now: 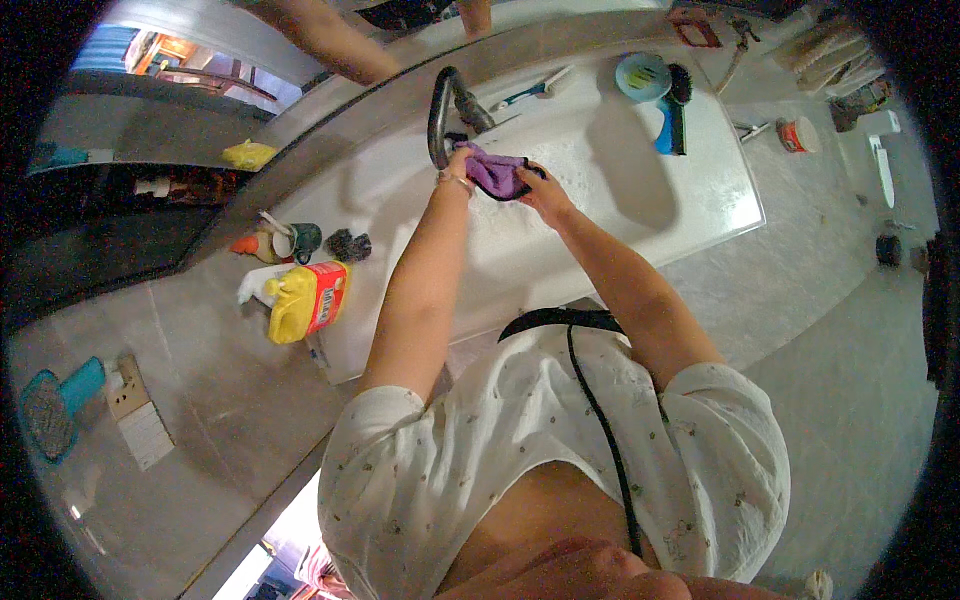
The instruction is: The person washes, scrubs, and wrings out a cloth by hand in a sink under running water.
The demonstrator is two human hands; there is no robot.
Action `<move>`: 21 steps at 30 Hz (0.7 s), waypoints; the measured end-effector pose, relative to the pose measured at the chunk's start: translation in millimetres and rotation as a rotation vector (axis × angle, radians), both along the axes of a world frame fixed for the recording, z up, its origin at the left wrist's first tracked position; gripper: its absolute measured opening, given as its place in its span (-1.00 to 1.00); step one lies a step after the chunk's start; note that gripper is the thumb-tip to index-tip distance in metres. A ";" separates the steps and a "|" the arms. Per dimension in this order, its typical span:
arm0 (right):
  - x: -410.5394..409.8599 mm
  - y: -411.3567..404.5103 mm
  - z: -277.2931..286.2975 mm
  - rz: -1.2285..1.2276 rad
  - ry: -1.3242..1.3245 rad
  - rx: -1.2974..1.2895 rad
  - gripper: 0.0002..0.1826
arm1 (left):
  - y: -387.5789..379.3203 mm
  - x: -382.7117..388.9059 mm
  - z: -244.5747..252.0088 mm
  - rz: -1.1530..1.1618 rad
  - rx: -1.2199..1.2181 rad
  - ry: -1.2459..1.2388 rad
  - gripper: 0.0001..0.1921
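A purple cloth with black edging (496, 174) is bunched between my two hands over the white washbasin (517, 240). My left hand (459, 166) grips the cloth's left end, close beside the dark curved faucet (436, 120). The faucet partly stands behind that hand and the cloth. On the cloth's right end are the fingers of my right hand (546, 196), pinching its black-edged corner. Small wet-looking spots show on the basin surface to the right of the cloth.
Behind the faucet lies a brush (529, 96). A soap dish (643, 77) and a black hairbrush (679, 84) sit at the far right. Left stand a yellow jug (300, 304), a dark mug (306, 240) and dark scouring pads (349, 245). A mirror (300, 45) borders the back.
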State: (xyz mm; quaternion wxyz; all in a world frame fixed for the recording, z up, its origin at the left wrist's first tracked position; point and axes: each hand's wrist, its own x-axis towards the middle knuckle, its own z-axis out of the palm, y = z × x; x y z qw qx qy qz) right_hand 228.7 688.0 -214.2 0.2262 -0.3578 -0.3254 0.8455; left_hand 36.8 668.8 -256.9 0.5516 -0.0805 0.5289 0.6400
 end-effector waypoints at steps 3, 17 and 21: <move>-12.2 1.9 14.3 0.051 0.032 -0.124 -0.60 | -24.1 -24.7 5.4 0.047 0.078 -0.062 -0.80; -46.4 -15.0 -6.2 0.104 0.319 -0.401 -0.64 | -127.0 -25.7 89.9 0.160 0.321 0.206 -0.80; -48.5 -18.2 -2.1 0.255 0.280 -0.287 -0.62 | -125.5 -18.7 108.3 0.131 0.274 0.366 -0.76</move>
